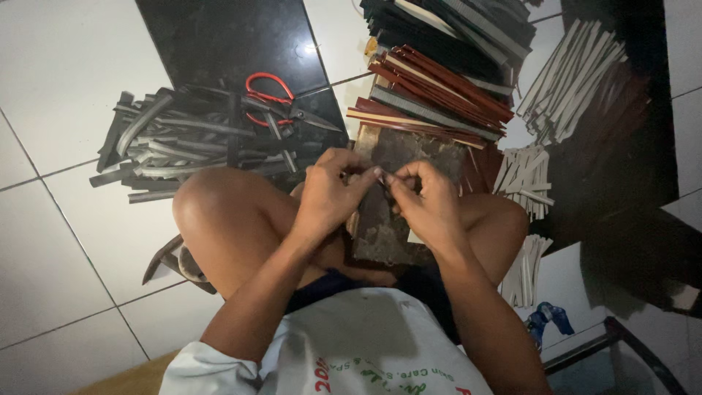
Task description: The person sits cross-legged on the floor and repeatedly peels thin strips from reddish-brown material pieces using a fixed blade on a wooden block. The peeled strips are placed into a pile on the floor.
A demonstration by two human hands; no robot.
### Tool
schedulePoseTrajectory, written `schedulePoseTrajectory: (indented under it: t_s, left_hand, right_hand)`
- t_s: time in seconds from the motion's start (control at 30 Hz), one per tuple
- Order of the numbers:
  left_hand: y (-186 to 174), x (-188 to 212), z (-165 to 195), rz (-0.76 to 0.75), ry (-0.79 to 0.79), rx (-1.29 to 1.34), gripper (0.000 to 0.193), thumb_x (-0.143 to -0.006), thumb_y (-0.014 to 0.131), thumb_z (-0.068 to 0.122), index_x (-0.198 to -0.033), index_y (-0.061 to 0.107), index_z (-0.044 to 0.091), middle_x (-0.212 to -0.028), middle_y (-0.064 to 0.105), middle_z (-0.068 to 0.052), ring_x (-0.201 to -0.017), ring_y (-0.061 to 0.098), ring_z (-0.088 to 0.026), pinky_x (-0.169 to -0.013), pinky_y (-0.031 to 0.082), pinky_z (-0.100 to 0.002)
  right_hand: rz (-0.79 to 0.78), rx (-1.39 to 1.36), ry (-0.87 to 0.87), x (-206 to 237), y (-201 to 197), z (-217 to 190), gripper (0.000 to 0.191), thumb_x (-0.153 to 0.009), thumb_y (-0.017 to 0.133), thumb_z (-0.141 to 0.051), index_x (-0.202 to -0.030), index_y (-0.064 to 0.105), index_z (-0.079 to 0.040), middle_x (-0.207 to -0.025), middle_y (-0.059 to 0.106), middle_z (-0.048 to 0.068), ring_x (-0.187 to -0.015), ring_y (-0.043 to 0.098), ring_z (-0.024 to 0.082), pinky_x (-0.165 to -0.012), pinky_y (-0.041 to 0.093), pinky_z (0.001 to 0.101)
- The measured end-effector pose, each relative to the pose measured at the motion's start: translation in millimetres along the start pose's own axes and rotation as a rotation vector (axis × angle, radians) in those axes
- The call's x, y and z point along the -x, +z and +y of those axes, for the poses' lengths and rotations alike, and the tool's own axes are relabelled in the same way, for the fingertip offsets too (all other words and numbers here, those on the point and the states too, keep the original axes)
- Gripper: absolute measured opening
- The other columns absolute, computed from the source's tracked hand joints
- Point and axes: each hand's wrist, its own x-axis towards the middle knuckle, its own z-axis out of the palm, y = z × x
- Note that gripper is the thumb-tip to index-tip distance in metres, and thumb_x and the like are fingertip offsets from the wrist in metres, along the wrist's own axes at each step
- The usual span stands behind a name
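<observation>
My left hand (333, 192) and my right hand (426, 199) meet above a worn wooden board (386, 219) that rests between my crossed knees. Both pinch a small dark strip (383, 178) between thumb and fingertips; the piece is mostly hidden by the fingers. My fingertips almost touch each other. Red-handled scissors (281, 106) lie on the floor beyond my left hand.
A heap of dark curved strips (175, 139) lies at the left on white floor tiles (66, 80). Stacked red-brown and dark strips (439, 91) sit ahead. Bundles of pale strips (570, 80) lie at the right, with more by my right knee.
</observation>
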Motion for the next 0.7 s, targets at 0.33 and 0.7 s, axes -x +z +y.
schedulePoseTrajectory:
  t_s: [0.33, 0.7]
  left_hand:
    - [6.9, -4.9, 1.7, 0.018, 0.097, -0.111, 0.023, -0.083, 0.083, 0.019, -0.097, 0.073, 0.003, -0.1, 0.071, -0.014, -0.09, 0.074, -0.028, -0.079, 0.059, -0.037]
    - [0.3, -6.2, 10.2, -0.124, 0.333, -0.244, 0.02, -0.084, 0.076, 0.006, -0.103, 0.077, 0.013, -0.104, 0.065, -0.015, -0.098, 0.063, -0.035, -0.087, 0.053, -0.043]
  right_hand:
    - [-0.018, 0.056, -0.03, 18.3, -15.8, 12.1, 0.017, -0.097, 0.069, -0.018, -0.103, 0.065, -0.002, -0.078, 0.066, 0.002, -0.059, 0.062, 0.007, -0.048, 0.048, 0.0242]
    - [0.052, 0.244, 0.004, 33.1, -27.7, 16.4, 0.023, -0.093, 0.074, -0.023, -0.102, 0.065, -0.003, -0.076, 0.068, 0.005, -0.059, 0.06, 0.012, -0.052, 0.048, 0.0306]
